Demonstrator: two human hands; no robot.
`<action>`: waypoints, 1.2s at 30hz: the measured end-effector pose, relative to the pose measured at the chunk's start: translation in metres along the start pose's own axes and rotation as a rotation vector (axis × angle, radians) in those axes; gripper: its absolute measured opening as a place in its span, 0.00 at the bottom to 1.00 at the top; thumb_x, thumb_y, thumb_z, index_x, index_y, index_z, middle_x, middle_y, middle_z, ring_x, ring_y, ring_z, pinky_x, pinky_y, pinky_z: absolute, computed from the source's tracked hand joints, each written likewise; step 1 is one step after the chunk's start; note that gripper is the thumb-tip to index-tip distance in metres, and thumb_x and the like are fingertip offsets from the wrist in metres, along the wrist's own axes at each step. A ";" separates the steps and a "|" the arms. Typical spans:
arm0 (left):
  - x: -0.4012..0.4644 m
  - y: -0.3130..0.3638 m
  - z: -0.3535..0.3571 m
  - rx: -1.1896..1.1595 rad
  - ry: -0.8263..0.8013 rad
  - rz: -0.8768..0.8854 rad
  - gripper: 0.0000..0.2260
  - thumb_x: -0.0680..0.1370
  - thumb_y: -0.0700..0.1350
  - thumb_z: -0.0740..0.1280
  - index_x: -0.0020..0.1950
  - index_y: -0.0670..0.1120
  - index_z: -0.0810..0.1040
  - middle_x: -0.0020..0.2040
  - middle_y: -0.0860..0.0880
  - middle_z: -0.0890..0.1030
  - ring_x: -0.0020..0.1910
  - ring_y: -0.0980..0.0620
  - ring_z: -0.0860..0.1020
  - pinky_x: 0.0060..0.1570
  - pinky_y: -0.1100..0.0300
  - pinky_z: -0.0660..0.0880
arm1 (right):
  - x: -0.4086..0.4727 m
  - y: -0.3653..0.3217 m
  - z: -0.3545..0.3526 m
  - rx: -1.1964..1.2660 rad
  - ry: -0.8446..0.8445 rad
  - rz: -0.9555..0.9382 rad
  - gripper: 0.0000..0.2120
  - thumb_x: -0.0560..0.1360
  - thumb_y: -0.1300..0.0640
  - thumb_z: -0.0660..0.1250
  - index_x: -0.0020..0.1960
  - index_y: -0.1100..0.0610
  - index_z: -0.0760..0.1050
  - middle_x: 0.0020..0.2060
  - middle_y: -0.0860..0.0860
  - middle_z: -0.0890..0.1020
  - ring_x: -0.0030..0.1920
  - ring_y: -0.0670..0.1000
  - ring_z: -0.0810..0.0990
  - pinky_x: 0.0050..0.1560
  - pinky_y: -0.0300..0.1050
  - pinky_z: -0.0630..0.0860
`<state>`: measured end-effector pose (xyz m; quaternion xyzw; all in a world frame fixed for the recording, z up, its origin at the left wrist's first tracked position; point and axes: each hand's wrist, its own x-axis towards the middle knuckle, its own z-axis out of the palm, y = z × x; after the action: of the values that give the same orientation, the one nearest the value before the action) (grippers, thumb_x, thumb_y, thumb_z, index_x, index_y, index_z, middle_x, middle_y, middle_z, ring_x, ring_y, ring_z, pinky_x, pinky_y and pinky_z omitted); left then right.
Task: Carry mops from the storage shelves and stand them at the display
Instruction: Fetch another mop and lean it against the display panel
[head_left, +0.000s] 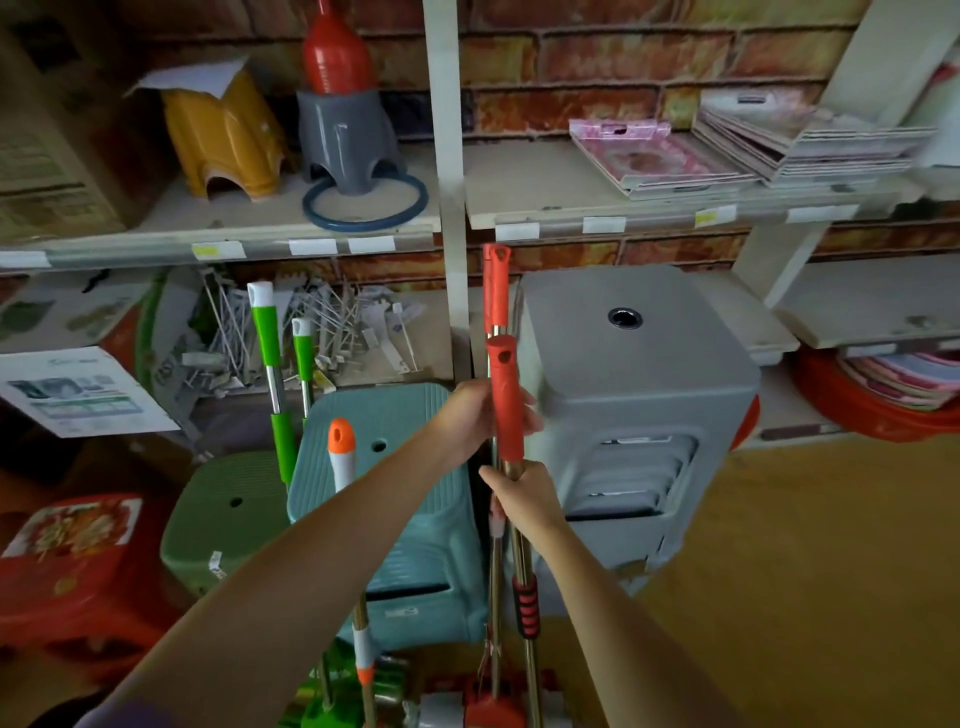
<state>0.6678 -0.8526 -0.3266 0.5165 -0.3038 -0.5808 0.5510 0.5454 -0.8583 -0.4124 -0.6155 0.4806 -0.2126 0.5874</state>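
Five mop handles stand upright beside the teal stool (415, 519): two red (504, 400), two green (267, 338), one orange-tipped (341, 452). Left hand (467, 415) fingers curl round the nearer red grip; right hand (524, 499) grips its pole just below. A grey stool (639, 415) stands just behind the red ones.

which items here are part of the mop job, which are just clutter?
Job:
- red-handled mop, held by left hand and right hand
- second red mop behind it
- orange-tipped mop
- green-handled mops

Clutter:
- teal stool
- grey stool
- yellow stool
- blue ring
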 end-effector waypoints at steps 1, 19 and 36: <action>-0.006 0.006 0.003 -0.051 -0.010 0.002 0.20 0.84 0.50 0.55 0.45 0.39 0.80 0.41 0.37 0.82 0.42 0.38 0.82 0.58 0.39 0.78 | -0.002 0.001 0.000 -0.012 0.005 0.022 0.13 0.75 0.60 0.68 0.35 0.58 0.67 0.24 0.53 0.71 0.24 0.52 0.71 0.26 0.45 0.71; -0.113 -0.013 0.036 -0.187 -0.037 -0.075 0.34 0.82 0.66 0.47 0.27 0.43 0.66 0.22 0.45 0.67 0.20 0.49 0.64 0.23 0.61 0.61 | -0.098 0.013 0.041 0.016 0.169 0.048 0.08 0.68 0.57 0.67 0.35 0.60 0.71 0.29 0.57 0.66 0.28 0.52 0.59 0.31 0.50 0.56; -0.194 -0.019 0.026 -0.255 -0.022 -0.073 0.34 0.82 0.64 0.45 0.27 0.42 0.67 0.22 0.45 0.67 0.19 0.49 0.64 0.22 0.62 0.60 | -0.167 0.008 0.076 -0.043 0.231 0.070 0.13 0.72 0.60 0.70 0.33 0.58 0.68 0.25 0.55 0.68 0.27 0.52 0.66 0.28 0.41 0.61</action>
<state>0.6104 -0.6687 -0.2855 0.4465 -0.2143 -0.6402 0.5873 0.5304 -0.6773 -0.3857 -0.5823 0.5707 -0.2510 0.5217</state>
